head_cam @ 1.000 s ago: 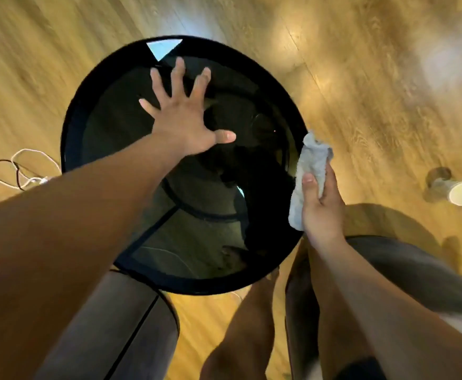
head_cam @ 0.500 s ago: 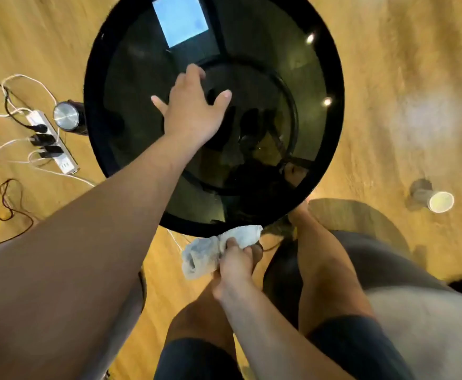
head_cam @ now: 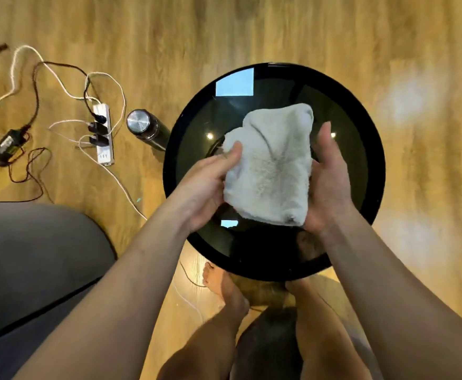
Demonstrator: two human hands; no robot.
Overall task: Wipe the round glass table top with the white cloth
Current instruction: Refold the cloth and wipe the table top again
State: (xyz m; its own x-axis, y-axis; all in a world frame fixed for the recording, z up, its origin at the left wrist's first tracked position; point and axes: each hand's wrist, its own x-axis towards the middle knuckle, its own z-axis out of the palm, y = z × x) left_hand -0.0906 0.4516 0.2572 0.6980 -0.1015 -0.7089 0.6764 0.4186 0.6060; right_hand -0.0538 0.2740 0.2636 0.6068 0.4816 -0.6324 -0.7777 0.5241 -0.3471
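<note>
**Bare arms, bare legs**

Both arms are bare all the way to the wrists. The left arm (head_cam: 120,292) and left hand (head_cam: 202,193) show over the left side of the table (head_cam: 372,171), the right arm (head_cam: 388,283) and right hand (head_cam: 331,187) over its right. Tendons stand out at the left wrist. Under the table's near rim are two bare feet (head_cam: 224,286) and bare legs (head_cam: 205,349). Whether the dark grey shape between the legs is clothing cannot be told.

The white cloth (head_cam: 271,165) covers the middle of the glass of the bench (head_cam: 375,171) and hides the right hand's (head_cam: 331,185) fingers and all but the thumb of the left hand (head_cam: 205,187). Whether cloth meets glass cannot be told. The bench rim hides the steel flask's (head_cam: 148,130) base. The grey cushion (head_cam: 32,256) and cables (head_cam: 36,91) run off the left edge.
</note>
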